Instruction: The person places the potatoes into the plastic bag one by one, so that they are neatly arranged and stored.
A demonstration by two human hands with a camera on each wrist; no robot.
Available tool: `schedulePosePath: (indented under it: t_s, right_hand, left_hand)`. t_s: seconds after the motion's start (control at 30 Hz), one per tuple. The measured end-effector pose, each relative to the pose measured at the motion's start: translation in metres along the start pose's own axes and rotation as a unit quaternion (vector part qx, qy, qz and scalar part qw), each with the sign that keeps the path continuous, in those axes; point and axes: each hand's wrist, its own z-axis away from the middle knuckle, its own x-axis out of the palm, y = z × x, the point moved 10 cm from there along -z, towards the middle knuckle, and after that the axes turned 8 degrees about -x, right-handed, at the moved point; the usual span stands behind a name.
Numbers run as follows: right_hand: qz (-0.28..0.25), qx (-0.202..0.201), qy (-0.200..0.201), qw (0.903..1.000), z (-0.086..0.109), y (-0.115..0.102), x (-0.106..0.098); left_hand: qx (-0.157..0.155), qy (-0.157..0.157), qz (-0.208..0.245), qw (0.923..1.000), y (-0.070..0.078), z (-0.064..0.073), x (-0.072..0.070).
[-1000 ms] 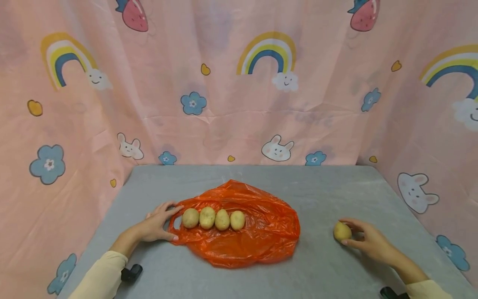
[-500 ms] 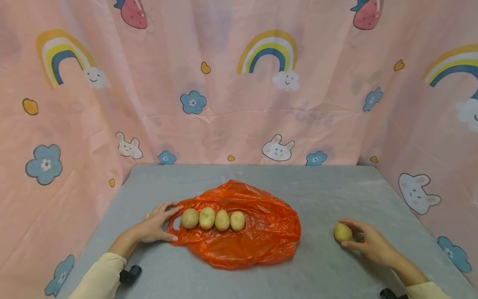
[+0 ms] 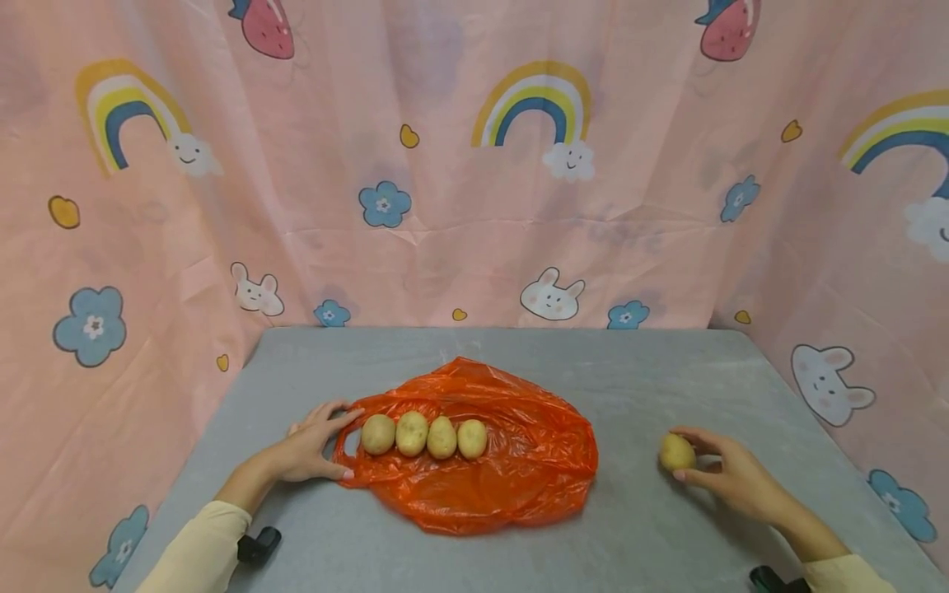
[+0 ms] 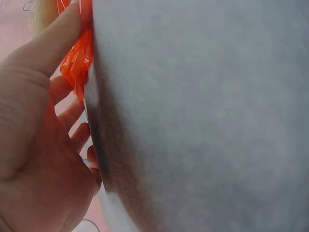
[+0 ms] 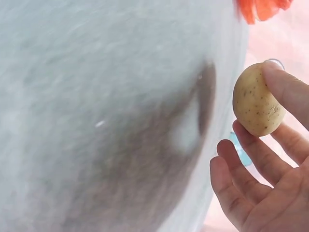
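An orange-red plastic bag (image 3: 511, 469) lies spread on the grey table, with several potatoes (image 3: 411, 433) in a row on its left part. My left hand (image 3: 307, 445) touches the bag's left edge by the handle hole, thumb and fingers spread apart. In the left wrist view, the thumb (image 4: 53, 43) lies against the bag's film (image 4: 77, 63). To the right of the bag, my right hand (image 3: 734, 478) pinches a single potato (image 3: 677, 452) between thumb and fingers. The right wrist view shows that speckled potato (image 5: 258, 101) between the thumb and fingertips, apart from the tabletop.
The grey table (image 3: 630, 371) stretches between the bag and my right hand. A pink patterned curtain (image 3: 445, 247) hangs behind the table and along both sides. Black wrist devices (image 3: 259, 545) sit at both cuffs.
My right hand, with the potato in it, has shifted slightly up and left in the head view. The left hand, the bag and the potatoes on it look the same.
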Motion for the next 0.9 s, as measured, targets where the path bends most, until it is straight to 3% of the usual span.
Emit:
schedulePosePath:
  t_s: [0.43, 0.73, 0.9]
  right_hand:
    - [-0.030, -0.036, 0.035, 0.9983, -0.011, -0.037, -0.004]
    - [-0.044, -0.020, 0.027, 0.9985, -0.025, -0.058, -0.001]
    - [-0.059, -0.053, 0.036, 0.9963, -0.028, -0.075, 0.002]
  left_hand:
    - [-0.006, -0.001, 0.004, 1.0000, 0.001, 0.001, 0.000]
    - [-0.008, 0.000, 0.010, 0.9999, 0.001, 0.002, -0.002]
    - [-0.006, -0.002, 0.008, 0.9999, 0.000, 0.001, 0.001]
